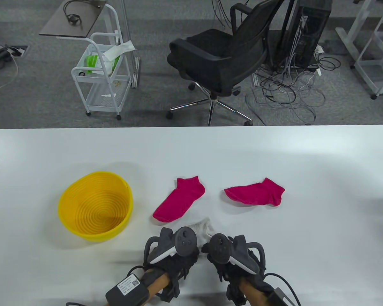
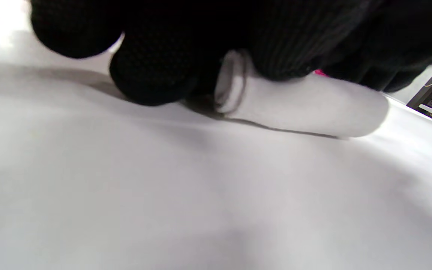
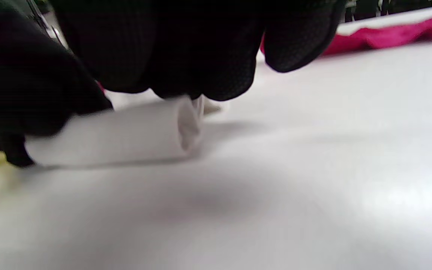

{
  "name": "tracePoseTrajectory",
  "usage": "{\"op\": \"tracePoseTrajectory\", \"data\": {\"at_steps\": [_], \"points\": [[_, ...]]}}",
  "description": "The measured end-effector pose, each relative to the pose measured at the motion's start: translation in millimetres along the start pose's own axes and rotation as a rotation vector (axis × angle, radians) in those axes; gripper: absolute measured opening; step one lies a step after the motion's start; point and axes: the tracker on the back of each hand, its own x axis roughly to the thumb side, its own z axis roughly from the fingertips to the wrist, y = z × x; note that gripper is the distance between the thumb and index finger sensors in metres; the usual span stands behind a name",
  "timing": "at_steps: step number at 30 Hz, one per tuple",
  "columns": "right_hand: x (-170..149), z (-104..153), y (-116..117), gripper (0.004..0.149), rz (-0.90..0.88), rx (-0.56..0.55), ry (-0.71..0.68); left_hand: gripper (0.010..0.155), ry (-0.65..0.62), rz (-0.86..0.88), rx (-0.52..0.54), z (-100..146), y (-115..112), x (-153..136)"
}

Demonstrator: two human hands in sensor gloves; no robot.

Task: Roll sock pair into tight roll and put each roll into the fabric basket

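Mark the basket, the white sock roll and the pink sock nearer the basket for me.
basket (image 1: pixel 126 204): table view, right rim.
white sock roll (image 2: pixel 313 108): left wrist view, middle of the rolled body.
pink sock (image 1: pixel 178 200): table view, middle of the foot.

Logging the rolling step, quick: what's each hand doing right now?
Left hand: fingers curled over the left end of the white sock roll, gripping it.
Right hand: fingers curled over the roll's right end, gripping it.
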Motion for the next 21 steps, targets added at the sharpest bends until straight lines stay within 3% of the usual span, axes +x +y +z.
{"op": "tracePoseTrajectory", "data": {"at_steps": [2, 7, 15, 21], "points": [[2.2, 3.8, -5.4, 0.039, 0.004, -0.026, -0.023, 0.042, 0.002, 0.002, -0.001, -0.2, 0.1, 0.1], [10.0, 6.4, 1.5, 0.04, 0.054, 0.043, -0.069, 0.042, 0.007, -0.001, 0.002, -0.1, 0.2, 0.5], [6.7, -0.9, 15.7, 0.044, 0.07, 0.106, -0.002, 0.043, 0.014, -0.001, 0.024, 1.2, 0.8, 0.3], [5.8, -2.7, 20.5, 0.051, 0.1, 0.106, 0.024, 0.048, 0.019, 0.012, 0.107, 8.3, 12.5, 0.9]]}}
